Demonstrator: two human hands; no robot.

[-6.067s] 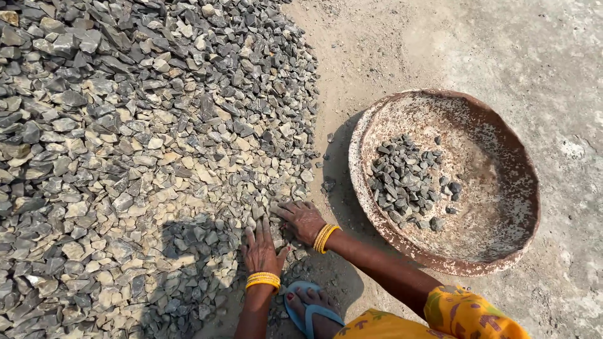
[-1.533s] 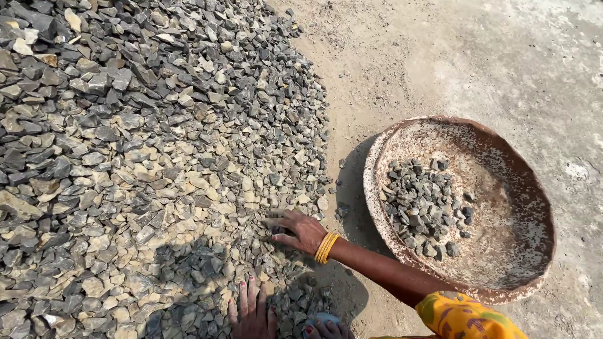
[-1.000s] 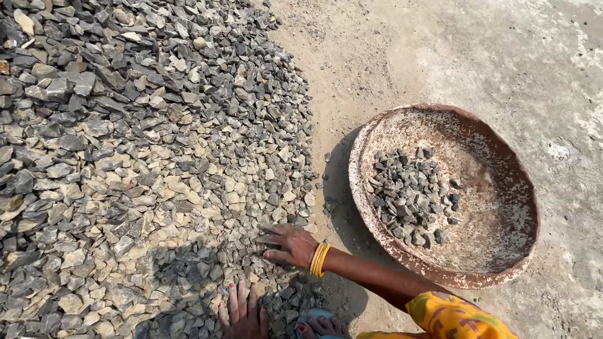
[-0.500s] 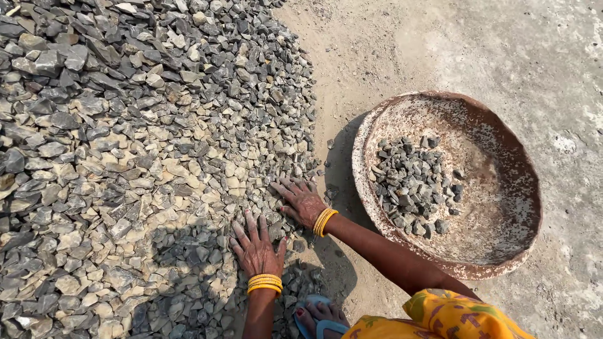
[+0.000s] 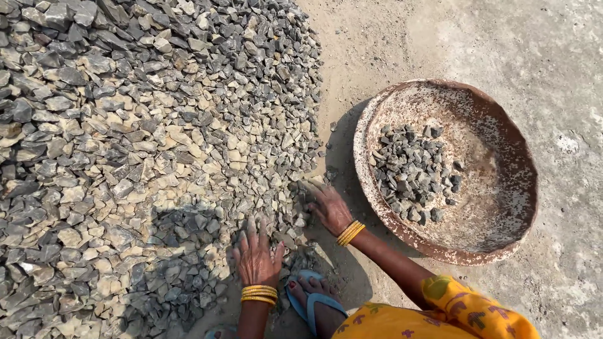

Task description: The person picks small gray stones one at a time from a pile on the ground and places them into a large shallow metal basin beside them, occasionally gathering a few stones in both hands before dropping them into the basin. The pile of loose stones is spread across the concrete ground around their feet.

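A big heap of crushed grey stones (image 5: pixel 138 125) covers the left of the view. My left hand (image 5: pixel 256 254) lies flat on the small stones at the heap's near edge, fingers spread. My right hand (image 5: pixel 328 207) rests on the stones at the heap's right edge, fingers curled over a few chips. Both wrists wear yellow bangles. To the right stands a round, rusty metal pan (image 5: pixel 502 157) with a small pile of stone chips (image 5: pixel 411 169) in it, about a hand's width from my right hand.
Bare dusty ground (image 5: pixel 402 44) runs along the right of the heap and around the pan. My foot in a blue sandal (image 5: pixel 314 298) sits just behind my hands, with yellow patterned cloth (image 5: pixel 452 311) at the bottom right.
Over the last second both hands slid forward onto the heap's edge. The left hand came fully into view, and the right hand moved up and right toward the pan.
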